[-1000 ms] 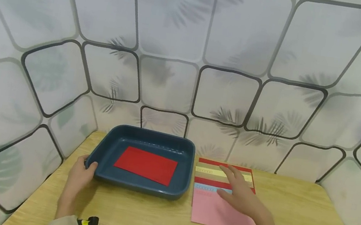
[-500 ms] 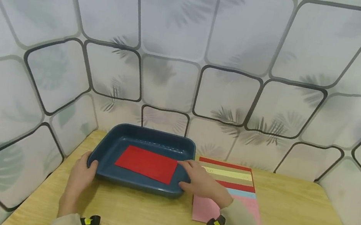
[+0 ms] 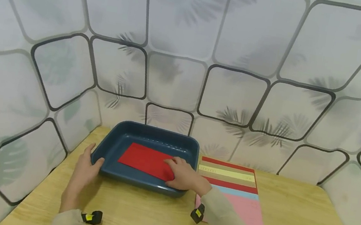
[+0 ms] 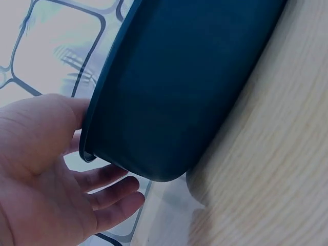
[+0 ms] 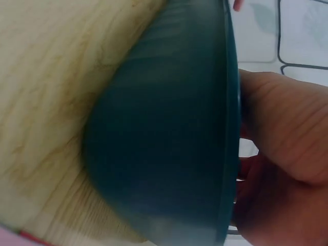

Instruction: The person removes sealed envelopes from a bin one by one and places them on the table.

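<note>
In the head view a dark blue tray (image 3: 145,186) with raised sides stands on the table at the left. A flat red envelope (image 3: 147,160) lies inside it. My left hand (image 3: 86,168) holds the tray's left front corner; in the left wrist view its thumb goes over the rim and its other fingers lie along the outside. My right hand (image 3: 183,175) reaches over the tray's right side, with fingers spread across the envelope's right end and thumb near its front corner. The tray's wall (image 5: 164,133) hides those fingertips in the right wrist view.
Right of the tray lies an overlapping stack of flat paper envelopes: red, tan, a yellow envelope (image 3: 224,172), light blue and a pink envelope (image 3: 249,212) at the front. The right sleeve passes over them. Patterned fabric walls (image 3: 175,76) border the wooden table (image 3: 307,224).
My right hand has moved left from over the stacked envelopes, across the tray's right rim and onto the red envelope. My left hand stays on the tray's corner. The view has shifted slightly.
</note>
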A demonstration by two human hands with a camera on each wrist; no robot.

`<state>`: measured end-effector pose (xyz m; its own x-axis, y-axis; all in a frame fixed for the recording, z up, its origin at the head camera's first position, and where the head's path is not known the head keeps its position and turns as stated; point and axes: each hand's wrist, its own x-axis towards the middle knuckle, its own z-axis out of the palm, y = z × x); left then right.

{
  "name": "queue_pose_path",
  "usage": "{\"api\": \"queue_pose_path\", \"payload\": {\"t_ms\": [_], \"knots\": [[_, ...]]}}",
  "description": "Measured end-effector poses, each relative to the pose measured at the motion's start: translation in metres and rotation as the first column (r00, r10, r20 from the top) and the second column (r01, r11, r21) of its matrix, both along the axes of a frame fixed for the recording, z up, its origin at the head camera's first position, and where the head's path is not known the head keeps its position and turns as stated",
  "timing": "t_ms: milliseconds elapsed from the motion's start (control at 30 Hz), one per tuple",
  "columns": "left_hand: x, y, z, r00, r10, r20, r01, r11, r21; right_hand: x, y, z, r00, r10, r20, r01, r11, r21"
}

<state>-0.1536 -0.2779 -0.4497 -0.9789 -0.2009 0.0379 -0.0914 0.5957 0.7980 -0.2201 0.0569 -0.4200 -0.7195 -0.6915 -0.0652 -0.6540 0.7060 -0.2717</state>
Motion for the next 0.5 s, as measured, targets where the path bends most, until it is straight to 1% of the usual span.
{"api": "queue_pose_path", "payload": {"t_ms": [67, 200, 267, 367, 500], "knots": [[0.000, 0.001, 0.000, 1.000, -0.022, 0.001, 0.022, 1.000, -0.010, -0.004, -0.006, -0.001, 1.000, -0.016, 0.008, 0.016, 1.000, 0.023], [0.001, 0.007, 0.000, 0.996, -0.071, 0.048, 0.073, 0.997, -0.037, -0.010, -0.014, -0.002, 0.998, -0.056, 0.032, 0.054, 0.997, 0.063], [0.001, 0.009, -0.001, 0.994, -0.089, 0.056, 0.091, 0.995, -0.048, -0.012, -0.017, -0.003, 0.997, -0.068, 0.036, 0.066, 0.995, 0.076], [0.001, 0.009, -0.003, 0.994, -0.095, 0.047, 0.098, 0.994, -0.054, -0.015, -0.023, -0.004, 0.996, -0.077, 0.045, 0.073, 0.993, 0.090], [0.003, 0.007, -0.003, 0.994, -0.102, 0.030, 0.103, 0.993, -0.056, -0.018, -0.031, -0.003, 0.994, -0.091, 0.056, 0.083, 0.988, 0.134]]}}
